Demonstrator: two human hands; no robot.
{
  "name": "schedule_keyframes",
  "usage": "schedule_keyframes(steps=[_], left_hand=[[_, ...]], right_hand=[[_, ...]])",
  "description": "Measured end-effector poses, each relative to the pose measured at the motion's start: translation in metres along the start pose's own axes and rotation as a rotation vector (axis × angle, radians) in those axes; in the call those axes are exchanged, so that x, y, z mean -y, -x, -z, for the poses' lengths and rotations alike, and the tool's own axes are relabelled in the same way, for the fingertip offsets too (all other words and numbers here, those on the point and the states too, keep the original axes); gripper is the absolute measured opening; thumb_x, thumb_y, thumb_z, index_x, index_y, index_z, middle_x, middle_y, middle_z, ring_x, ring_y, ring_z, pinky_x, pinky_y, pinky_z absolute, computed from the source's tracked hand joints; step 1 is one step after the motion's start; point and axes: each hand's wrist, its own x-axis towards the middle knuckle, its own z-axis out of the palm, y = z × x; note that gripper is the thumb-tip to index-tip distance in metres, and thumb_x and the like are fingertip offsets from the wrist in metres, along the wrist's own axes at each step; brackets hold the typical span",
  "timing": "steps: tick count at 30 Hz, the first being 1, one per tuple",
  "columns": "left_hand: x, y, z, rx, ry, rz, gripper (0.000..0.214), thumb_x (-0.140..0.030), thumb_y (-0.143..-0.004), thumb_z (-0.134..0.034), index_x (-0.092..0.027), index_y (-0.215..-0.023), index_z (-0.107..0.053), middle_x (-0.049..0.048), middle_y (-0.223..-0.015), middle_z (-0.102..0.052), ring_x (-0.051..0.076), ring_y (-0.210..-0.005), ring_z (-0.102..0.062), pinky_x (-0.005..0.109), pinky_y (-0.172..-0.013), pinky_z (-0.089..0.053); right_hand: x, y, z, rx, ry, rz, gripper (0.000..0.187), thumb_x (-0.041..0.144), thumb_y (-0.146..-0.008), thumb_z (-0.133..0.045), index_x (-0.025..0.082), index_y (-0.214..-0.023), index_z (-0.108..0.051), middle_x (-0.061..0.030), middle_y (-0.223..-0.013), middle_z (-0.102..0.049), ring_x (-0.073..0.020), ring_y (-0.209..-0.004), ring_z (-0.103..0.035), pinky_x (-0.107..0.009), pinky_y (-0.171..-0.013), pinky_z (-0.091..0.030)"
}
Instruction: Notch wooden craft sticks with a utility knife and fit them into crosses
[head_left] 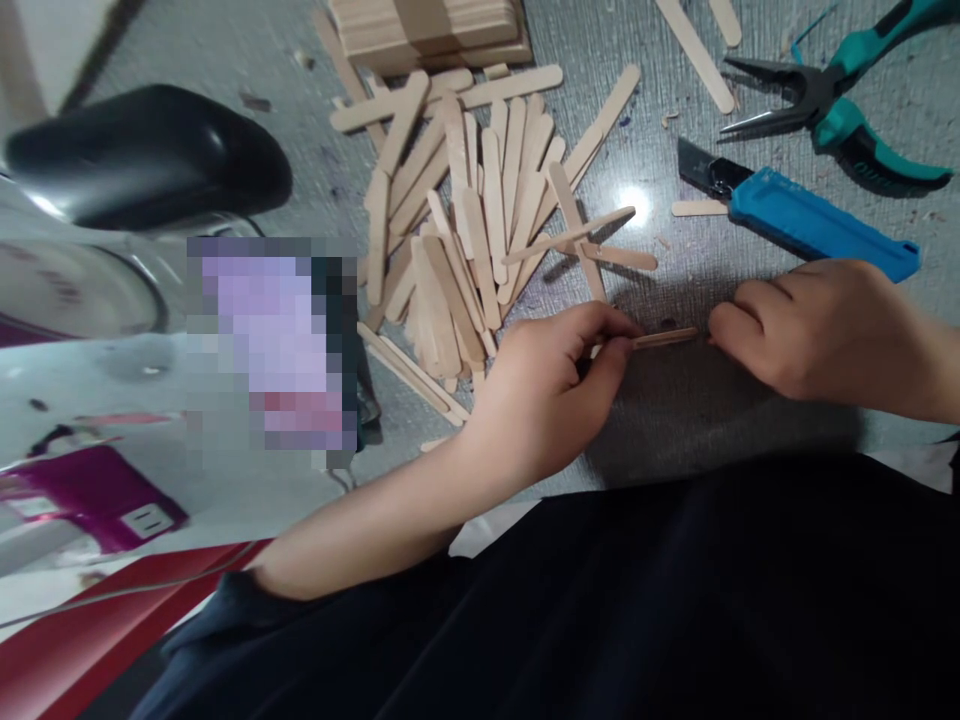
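Observation:
Between thumb and forefinger, my left hand (559, 385) pinches a thin wooden craft stick (666, 338), seen edge-on, with its end pointing right; it may be more than one layer. My right hand (814, 330) is curled close by the stick's free end, its fingertips pressed together; whether anything small is in them is hidden. Just beyond my left hand lie crossed craft sticks (581, 240). A large loose pile of craft sticks (465, 220) spreads to their left.
A blue utility knife (821, 215) with its blade out and teal-handled long-nose pliers (825, 95) lie at the right. A banded stack of sticks (431, 30) sits at the back. On the left are a dark rounded object (154, 155) and a purple packet (97, 497).

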Motion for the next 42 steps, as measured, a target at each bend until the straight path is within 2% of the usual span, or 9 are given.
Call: schedule_keyframes(steps=[9, 14, 19, 23, 26, 34, 42], left_hand=[[-0.001, 0.0, 0.0, 0.02, 0.059, 0.062, 0.022, -0.029, -0.104, -0.061, -0.024, -0.102, -0.082, 0.0018, -0.073, -0.074, 0.021, -0.074, -0.073, 0.03, -0.059, -0.048], [-0.002, 0.0, 0.0, 0.043, 0.077, 0.086, 0.022, -0.03, -0.106, -0.061, -0.024, -0.097, -0.08, 0.0009, -0.071, -0.073, 0.02, -0.071, -0.072, 0.03, -0.06, -0.05], [-0.004, -0.001, 0.004, 0.079, 0.058, 0.099, 0.026, -0.03, -0.106, -0.061, -0.024, -0.083, -0.071, -0.0002, -0.068, -0.07, 0.018, -0.069, -0.069, 0.03, -0.062, -0.048], [-0.004, -0.002, 0.008, 0.151, 0.044, 0.112, 0.034, -0.031, -0.107, -0.058, -0.024, -0.074, -0.061, -0.001, -0.064, -0.067, 0.017, -0.066, -0.065, 0.03, -0.062, -0.044], [-0.003, -0.003, 0.01, 0.176, 0.036, 0.114, 0.035, -0.033, -0.108, -0.058, -0.025, -0.074, -0.06, -0.0011, -0.062, -0.065, 0.017, -0.065, -0.063, 0.03, -0.061, -0.043], [-0.004, -0.003, 0.009, 0.153, 0.015, 0.097, 0.033, -0.035, -0.106, -0.058, -0.026, -0.075, -0.061, -0.0002, -0.06, -0.064, 0.019, -0.068, -0.066, 0.029, -0.057, -0.041], [-0.003, -0.006, 0.008, 0.149, -0.053, 0.061, 0.03, -0.034, -0.105, -0.057, -0.026, -0.076, -0.06, -0.0001, -0.065, -0.067, 0.019, -0.07, -0.065, 0.031, -0.064, -0.042]], right_hand=[[0.005, -0.001, 0.008, 0.053, 0.087, 0.013, 0.026, 0.006, -0.106, -0.051, 0.021, -0.092, -0.067, -0.0024, -0.068, -0.062, -0.0179, -0.056, -0.038, -0.037, -0.062, -0.016], [0.006, -0.002, 0.011, 0.054, 0.034, -0.005, 0.029, 0.003, -0.105, -0.048, 0.02, -0.095, -0.069, -0.0035, -0.068, -0.064, -0.018, -0.055, -0.04, -0.037, -0.062, -0.016], [0.006, 0.0, 0.01, 0.046, -0.081, -0.052, 0.031, 0.0, -0.105, -0.047, 0.02, -0.092, -0.068, -0.0026, -0.067, -0.063, -0.0164, -0.056, -0.035, -0.037, -0.062, -0.015], [0.006, 0.003, 0.009, 0.084, -0.026, -0.017, 0.029, 0.001, -0.104, -0.049, 0.021, -0.091, -0.065, -0.001, -0.067, -0.059, -0.017, -0.056, -0.033, -0.038, -0.064, -0.013], [0.006, 0.003, 0.009, 0.113, -0.015, -0.011, 0.029, 0.0, -0.103, -0.049, 0.021, -0.092, -0.066, -0.0005, -0.067, -0.059, -0.0171, -0.056, -0.034, -0.039, -0.065, -0.013], [0.005, 0.001, 0.012, 0.122, -0.184, -0.104, 0.034, -0.004, -0.101, -0.048, 0.019, -0.089, -0.069, 0.0, -0.063, -0.058, -0.0146, -0.053, -0.029, -0.038, -0.061, -0.015], [0.005, 0.001, 0.015, 0.148, -0.099, -0.044, 0.036, -0.005, -0.101, -0.046, 0.019, -0.085, -0.067, -0.0001, -0.061, -0.055, -0.0146, -0.052, -0.028, -0.036, -0.058, -0.013]])
